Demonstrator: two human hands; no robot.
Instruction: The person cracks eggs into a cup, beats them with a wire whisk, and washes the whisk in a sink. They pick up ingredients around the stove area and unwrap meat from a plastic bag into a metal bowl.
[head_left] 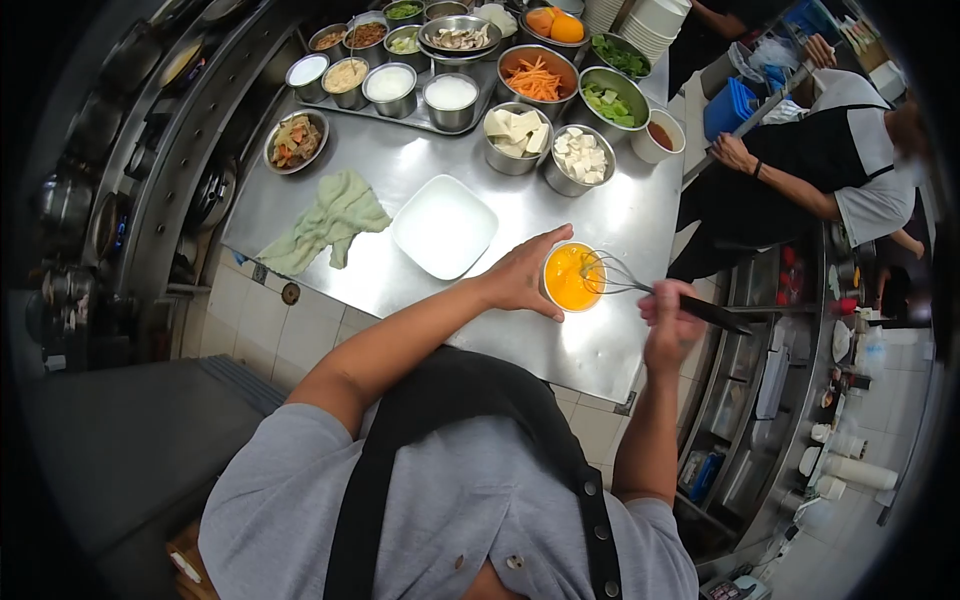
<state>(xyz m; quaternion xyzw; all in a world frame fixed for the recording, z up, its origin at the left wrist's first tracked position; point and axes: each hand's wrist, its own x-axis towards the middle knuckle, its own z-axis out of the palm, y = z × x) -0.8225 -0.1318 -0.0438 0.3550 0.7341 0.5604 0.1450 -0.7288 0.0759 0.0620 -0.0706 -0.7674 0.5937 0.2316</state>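
Note:
My left hand [528, 274] is wrapped round the side of a small white bowl [546, 291] that stands near the front right of the steel table. Yellow-orange liquid [570, 278] like beaten egg fills the bowl. In my right hand [669, 322] is the black handle of a whisk [622, 275], and its wire end dips into the liquid. An empty white square dish [445, 228] lies left of the bowl. Farther left, a crumpled green cloth [335, 216] rests by the table's edge.
Metal bowls of tofu cubes [580, 157], carrot strips [533, 79] and greens [612, 103] stand at the back of the table [350, 300]. A tray [428, 122] holds several small pots. Another person [800, 150] stands at the right. Burners line the left side.

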